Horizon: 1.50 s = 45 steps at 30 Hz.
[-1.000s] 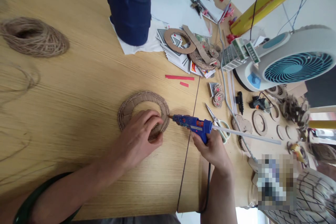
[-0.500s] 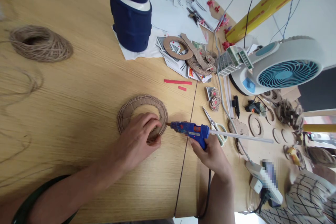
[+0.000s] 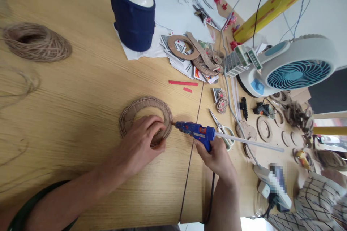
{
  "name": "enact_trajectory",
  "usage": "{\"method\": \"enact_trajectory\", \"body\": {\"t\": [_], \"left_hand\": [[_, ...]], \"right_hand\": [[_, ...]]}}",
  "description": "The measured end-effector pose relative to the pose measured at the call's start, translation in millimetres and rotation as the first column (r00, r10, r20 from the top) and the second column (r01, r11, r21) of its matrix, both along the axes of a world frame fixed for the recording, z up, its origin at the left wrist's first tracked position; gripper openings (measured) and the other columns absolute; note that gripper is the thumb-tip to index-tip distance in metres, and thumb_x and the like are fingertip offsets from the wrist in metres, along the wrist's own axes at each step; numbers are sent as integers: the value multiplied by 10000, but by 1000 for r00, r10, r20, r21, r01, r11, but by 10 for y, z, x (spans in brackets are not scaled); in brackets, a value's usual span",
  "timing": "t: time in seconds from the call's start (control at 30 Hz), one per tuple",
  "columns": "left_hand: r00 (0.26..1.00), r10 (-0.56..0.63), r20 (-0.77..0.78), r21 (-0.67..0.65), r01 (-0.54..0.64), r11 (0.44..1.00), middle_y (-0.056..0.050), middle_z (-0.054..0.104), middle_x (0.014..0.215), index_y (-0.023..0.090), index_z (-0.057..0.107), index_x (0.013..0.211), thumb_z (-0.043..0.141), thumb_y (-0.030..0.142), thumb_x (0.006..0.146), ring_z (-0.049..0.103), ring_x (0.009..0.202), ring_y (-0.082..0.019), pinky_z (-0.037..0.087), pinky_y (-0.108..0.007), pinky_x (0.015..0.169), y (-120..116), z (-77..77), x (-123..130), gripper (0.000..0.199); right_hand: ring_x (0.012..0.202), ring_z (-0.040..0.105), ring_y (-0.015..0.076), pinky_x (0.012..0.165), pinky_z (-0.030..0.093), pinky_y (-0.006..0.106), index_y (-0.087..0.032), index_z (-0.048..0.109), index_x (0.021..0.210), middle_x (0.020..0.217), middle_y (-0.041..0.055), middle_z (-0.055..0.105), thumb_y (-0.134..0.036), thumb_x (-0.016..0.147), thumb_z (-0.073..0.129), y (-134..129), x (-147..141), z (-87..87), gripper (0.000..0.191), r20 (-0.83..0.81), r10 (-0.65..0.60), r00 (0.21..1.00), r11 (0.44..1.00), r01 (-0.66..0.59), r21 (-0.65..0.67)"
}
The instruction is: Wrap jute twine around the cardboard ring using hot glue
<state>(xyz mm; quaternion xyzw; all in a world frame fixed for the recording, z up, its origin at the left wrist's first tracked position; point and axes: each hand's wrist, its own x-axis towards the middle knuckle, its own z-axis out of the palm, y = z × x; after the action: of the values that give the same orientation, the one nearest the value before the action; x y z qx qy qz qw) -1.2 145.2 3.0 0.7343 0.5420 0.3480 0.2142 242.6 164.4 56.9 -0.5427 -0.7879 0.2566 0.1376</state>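
My left hand (image 3: 145,135) pinches the near right side of a flat cardboard ring (image 3: 135,107) whose outer edge is wound with brown twine. Part of the ring is hidden beneath that hand. Wrapped round the handle of a blue hot glue gun (image 3: 193,131), my right hand (image 3: 217,157) points it leftward, with the nozzle at the ring's right edge. A clear glue stick (image 3: 252,142) juts out of the gun's back. Just beyond the right hand lie scissors (image 3: 222,129) with pale handles.
At the left is a ball of twine (image 3: 38,43). A blue and white water jug (image 3: 132,14) stands at the back. Playing cards (image 3: 179,65), red strips (image 3: 183,83), a fan (image 3: 295,68) and a power strip (image 3: 273,184) lie around. A person's checked sleeve (image 3: 314,195) shows at right.
The glue gun has tilted slightly, its back end lower, and its nozzle stays by the ring's edge. The whole view has shifted a little. My left hand keeps its hold.
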Motion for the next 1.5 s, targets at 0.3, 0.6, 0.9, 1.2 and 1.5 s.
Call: {"method": "enact_trajectory", "body": {"t": [0.3, 0.6, 0.9, 1.2, 1.5], "left_hand": [[1000, -12, -2, -19, 12, 1000, -59, 626, 1067, 210, 556, 1005, 583, 155, 823, 613, 1020, -233, 542, -430, 922, 5, -1, -8, 193], [1000, -20, -22, -32, 19, 999, -71, 619, 1083, 200, 552, 1019, 592, 161, 830, 597, 1033, -253, 527, -454, 932, -3, 3, -3, 198], [1000, -16, 8, -27, 16, 999, -63, 609, 1091, 200, 556, 1019, 605, 174, 836, 596, 1041, -232, 522, -413, 933, -6, 0, -10, 191], [997, -62, 45, -36, 64, 997, -42, 611, 1075, 236, 655, 987, 635, 188, 864, 585, 1015, -218, 514, -422, 920, -15, 23, -31, 133], [999, -43, 13, -1, 43, 999, -50, 624, 1054, 211, 658, 975, 626, 169, 862, 588, 993, -216, 526, -420, 897, 4, 5, -24, 125]], "right_hand": [[537, 432, 139, 463, 304, 257, -228, 487, 684, 536, -29, 424, -359, 941, 549, -8, -3, 53, 295, -55, 6, 998, 991, -13, -132], [466, 400, 125, 421, 306, 251, -239, 459, 686, 510, -33, 436, -455, 948, 553, -15, -16, -36, 353, -134, -160, 978, 970, 131, -204], [480, 415, 114, 426, 312, 233, -224, 468, 694, 537, -33, 448, -390, 949, 538, 8, -36, -32, 313, -114, -83, 990, 981, 61, -185], [465, 375, 100, 414, 269, 225, -221, 481, 694, 523, -48, 415, -355, 944, 553, 8, -32, -31, 293, -117, -78, 990, 983, 57, -174], [465, 374, 101, 422, 260, 233, -224, 466, 678, 523, -46, 420, -356, 938, 564, 19, -17, -45, 308, -138, -66, 988, 986, 43, -162]]}}
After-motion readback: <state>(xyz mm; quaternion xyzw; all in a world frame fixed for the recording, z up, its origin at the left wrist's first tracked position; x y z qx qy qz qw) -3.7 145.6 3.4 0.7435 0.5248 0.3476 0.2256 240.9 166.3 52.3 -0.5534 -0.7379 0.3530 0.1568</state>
